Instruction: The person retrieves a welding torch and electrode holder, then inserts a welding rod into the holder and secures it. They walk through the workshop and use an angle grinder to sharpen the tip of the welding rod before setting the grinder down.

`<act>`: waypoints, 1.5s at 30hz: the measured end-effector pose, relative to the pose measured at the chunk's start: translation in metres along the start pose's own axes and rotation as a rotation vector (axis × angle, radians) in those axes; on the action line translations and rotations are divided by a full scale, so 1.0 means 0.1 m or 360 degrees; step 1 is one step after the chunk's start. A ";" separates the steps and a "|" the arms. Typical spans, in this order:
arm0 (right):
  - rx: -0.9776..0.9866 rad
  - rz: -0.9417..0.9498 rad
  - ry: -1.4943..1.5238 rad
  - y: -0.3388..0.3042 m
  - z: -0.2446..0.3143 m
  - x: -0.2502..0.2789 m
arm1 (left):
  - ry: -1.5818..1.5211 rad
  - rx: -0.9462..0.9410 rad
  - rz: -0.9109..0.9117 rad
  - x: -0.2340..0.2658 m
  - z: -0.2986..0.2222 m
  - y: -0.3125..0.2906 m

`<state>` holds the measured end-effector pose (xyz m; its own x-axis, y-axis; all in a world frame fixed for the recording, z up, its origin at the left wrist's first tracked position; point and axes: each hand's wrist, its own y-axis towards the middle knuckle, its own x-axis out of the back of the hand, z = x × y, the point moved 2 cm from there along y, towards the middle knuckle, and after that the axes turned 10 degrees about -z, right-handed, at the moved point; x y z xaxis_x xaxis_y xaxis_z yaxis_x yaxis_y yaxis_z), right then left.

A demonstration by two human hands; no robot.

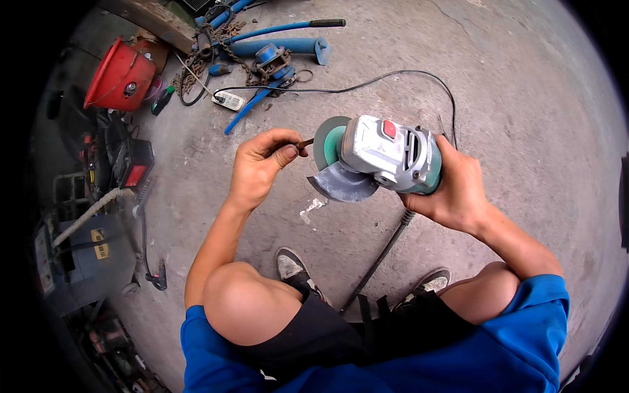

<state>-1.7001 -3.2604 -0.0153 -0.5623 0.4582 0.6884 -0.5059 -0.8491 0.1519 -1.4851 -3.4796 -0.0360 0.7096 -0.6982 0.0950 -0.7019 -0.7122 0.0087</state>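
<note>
My right hand (457, 188) is wrapped round the green body of an angle grinder (383, 145), whose silver gear head with a red button points left. At its left end sits a green disc (333, 145), with a curved grey metal guard (345, 183) below it. My left hand (265, 160) pinches a short, rusty brown metal piece (304, 143) between thumb and fingers. The tip of that piece is at the disc's left edge; whether they touch I cannot tell. Part of the grinder's body is hidden behind my right hand.
A black cable (393, 72) curves over the concrete floor to a white power strip (228, 100). Blue tools with long handles (282, 47) and chains lie at the far left, near a red bucket (121, 75). A grey machine (92, 252) stands at left. My shoes (291, 265) are below the grinder.
</note>
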 end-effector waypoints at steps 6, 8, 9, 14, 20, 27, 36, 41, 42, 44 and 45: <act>0.0068 -0.0045 -0.0061 -0.01 -0.02 -0.01 | 0.0071 -0.0043 0.0006 0.03 0.02 0.00; 0.0079 -0.0060 -0.0068 -0.01 -0.03 -0.02 | 0.0164 -0.0057 -0.0051 0.06 0.02 -0.02; 0.0084 -0.0062 -0.0074 -0.01 -0.04 -0.02 | 0.0207 -0.0060 -0.0082 0.06 0.00 -0.03; 0.0054 -0.0048 -0.0121 -0.01 -0.02 -0.02 | 0.0424 -0.0259 -0.0201 0.01 -0.18 -0.06; 0.0283 -0.0194 -0.0250 -0.01 -0.05 -0.01 | 0.0521 -0.0285 -0.0265 0.04 -0.29 -0.09; 0.0358 -0.0246 -0.0245 0.00 0.01 0.00 | 0.0719 -0.0419 -0.0163 0.01 -0.39 -0.09; 0.0332 -0.0257 -0.0296 -0.02 -0.03 -0.01 | 0.0645 -0.0303 -0.0213 0.01 -0.33 -0.10; 0.0156 -0.0104 -0.0336 0.00 -0.11 -0.01 | 0.0406 -0.0013 -0.0106 -0.01 -0.15 -0.03; 0.0078 -0.0055 -0.0364 0.02 -0.11 0.00 | 0.0332 0.0079 -0.0097 0.03 -0.06 -0.01; -0.0084 -0.0016 -0.0435 0.04 -0.21 0.03 | 0.0499 0.0107 -0.0076 0.09 0.25 0.06; -0.0152 -0.0015 -0.0455 0.05 -0.30 0.04 | 0.0583 0.0118 -0.0076 0.11 0.48 0.09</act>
<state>-1.7248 -3.2550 -0.0330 -0.3573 0.3618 0.8610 -0.5770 -0.8105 0.1011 -1.4807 -3.4976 -0.0828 0.6628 -0.6013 0.4462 -0.6529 -0.7559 -0.0489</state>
